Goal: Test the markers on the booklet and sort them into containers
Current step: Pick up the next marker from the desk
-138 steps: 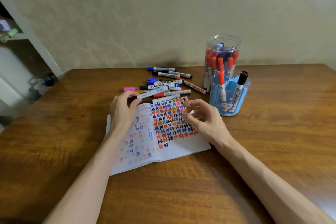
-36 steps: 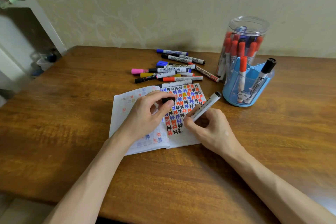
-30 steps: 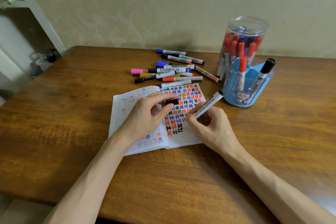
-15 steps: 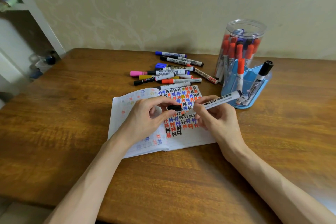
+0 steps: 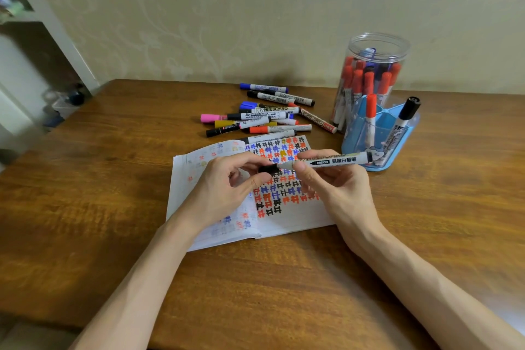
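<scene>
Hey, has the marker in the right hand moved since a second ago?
Yes. The marker has lifted off the booklet, shifted toward its far edge and swung level, tip toward the cap in the left hand.

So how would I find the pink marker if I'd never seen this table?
Look at the wooden table, just behind the open booklet, where loose markers lie in a pile. The pink marker is at the pile's left end, the only pink one there.

held marker (image 5: 335, 161) reads m6103; pile marker (image 5: 272, 109) reads whiteboard.
</scene>
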`<state>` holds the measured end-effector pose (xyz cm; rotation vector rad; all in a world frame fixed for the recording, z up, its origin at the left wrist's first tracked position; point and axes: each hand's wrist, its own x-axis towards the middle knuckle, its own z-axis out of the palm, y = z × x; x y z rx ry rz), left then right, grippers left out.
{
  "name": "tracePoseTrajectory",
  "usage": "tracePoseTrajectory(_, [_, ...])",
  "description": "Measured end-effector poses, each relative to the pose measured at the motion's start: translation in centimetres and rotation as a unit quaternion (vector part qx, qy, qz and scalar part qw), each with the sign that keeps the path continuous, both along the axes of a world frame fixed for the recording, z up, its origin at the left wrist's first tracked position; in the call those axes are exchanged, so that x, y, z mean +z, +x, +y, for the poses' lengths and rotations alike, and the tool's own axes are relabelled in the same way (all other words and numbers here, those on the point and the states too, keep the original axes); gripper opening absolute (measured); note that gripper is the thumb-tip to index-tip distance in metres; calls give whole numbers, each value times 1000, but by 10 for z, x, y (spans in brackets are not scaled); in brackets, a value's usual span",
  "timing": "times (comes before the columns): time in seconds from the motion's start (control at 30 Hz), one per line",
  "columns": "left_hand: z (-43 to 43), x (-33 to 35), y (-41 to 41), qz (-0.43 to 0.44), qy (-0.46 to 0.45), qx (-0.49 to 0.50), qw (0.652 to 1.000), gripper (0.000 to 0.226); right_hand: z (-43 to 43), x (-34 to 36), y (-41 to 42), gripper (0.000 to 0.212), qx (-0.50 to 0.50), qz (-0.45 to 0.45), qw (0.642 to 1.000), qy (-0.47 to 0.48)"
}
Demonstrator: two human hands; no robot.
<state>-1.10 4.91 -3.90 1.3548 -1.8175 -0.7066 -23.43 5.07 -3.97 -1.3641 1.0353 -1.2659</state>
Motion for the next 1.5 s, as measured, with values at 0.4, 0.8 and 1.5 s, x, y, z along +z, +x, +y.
tracePoseTrajectory(0.4, [4,1,-3,32,-9,1,999,26,-2,-3,4,32,37,-41,998,37])
tracePoseTrajectory(0.8, [6,-2,-14,59,-34,19,998,31,2,-8,4,30,42,-47,998,9])
tracePoseTrajectory(1.5, [-12,53,-33,238,-56,67,967,22,-31,-1,-38,25,6,123,991,-57])
